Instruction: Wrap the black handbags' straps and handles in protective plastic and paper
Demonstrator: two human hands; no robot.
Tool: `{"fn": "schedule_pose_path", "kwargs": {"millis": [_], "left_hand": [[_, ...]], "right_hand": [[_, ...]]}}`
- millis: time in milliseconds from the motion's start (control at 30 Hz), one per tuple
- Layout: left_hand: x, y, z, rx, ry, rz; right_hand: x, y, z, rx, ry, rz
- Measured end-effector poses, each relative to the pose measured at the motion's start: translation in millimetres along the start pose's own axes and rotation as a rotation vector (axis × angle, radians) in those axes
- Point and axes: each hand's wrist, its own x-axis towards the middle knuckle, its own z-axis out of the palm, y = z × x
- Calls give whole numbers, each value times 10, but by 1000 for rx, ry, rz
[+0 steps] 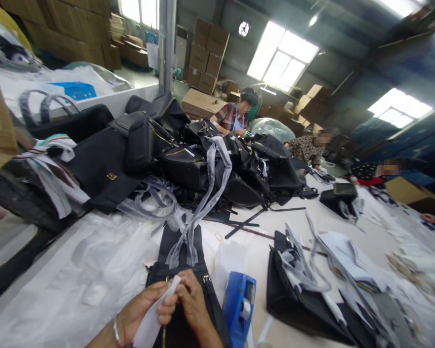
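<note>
No legible lettering anywhere.

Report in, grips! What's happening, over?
Left grip: holding white strip. Right grip: at strip's upper end. Black bag: beneath both. Blue tape dispenser: beside bag.

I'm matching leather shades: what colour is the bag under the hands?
The bag is black, best seen in the head view.
</note>
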Motion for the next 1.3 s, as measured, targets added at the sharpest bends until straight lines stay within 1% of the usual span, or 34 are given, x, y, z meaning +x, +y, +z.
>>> {"fn": "schedule_pose_path", "kwargs": {"millis": [67, 133, 200, 233, 267, 300, 400, 500, 567, 633, 700, 767, 800, 900, 967, 1133, 1233, 1300], "left_hand": [[6, -3, -23, 18, 38, 17], [14, -22, -35, 81, 91, 60], [24, -57, -18, 191, 149, 132], [31, -80, 2, 260, 175, 169], [40, -105, 26, 335, 196, 204], [50, -131, 53, 410, 212, 235], [74, -200, 111, 599, 261, 292], [53, -238, 118, 666, 305, 301], [3, -246, 105, 678, 285, 271], [-69, -245, 90, 699, 254, 212], [-146, -242, 76, 708, 244, 165], [-215, -242, 63, 685, 266, 163], [-244, -244, 55, 660, 288, 180], [-308, -263, 33, 554, 348, 264], [-330, -289, 29, 494, 370, 313], [-323, -381, 74, 454, 435, 423], [-324, -418, 116, 401, 442, 478], [-337, -430, 150, 355, 429, 470]], "right_hand": [[-14, 12, -74, -31, -20, 20], [-55, -1, -139, -88, 51, 68], [-111, -48, -171, -87, 146, 177], [-137, -82, -171, -56, 166, 236], [-158, -121, -162, -23, 155, 278], [-172, -160, -147, -7, 117, 293], [-171, -260, -101, -94, 8, 232], [-129, -304, -86, -256, -32, 200], [-99, -295, -76, -371, -4, 194], [-69, -260, -44, -478, 68, 168], [-35, -203, 11, -533, 147, 136], [-8, -131, 74, -477, 191, 147], [-2, -93, 103, -389, 203, 185], [-55, 14, 172, -14, 209, 332], [-159, 63, 228, 109, 207, 366], [-465, 66, 505, 83, 142, 263], [-525, 50, 654, 28, 181, 214], [-518, 49, 698, -1, 202, 227]]}}
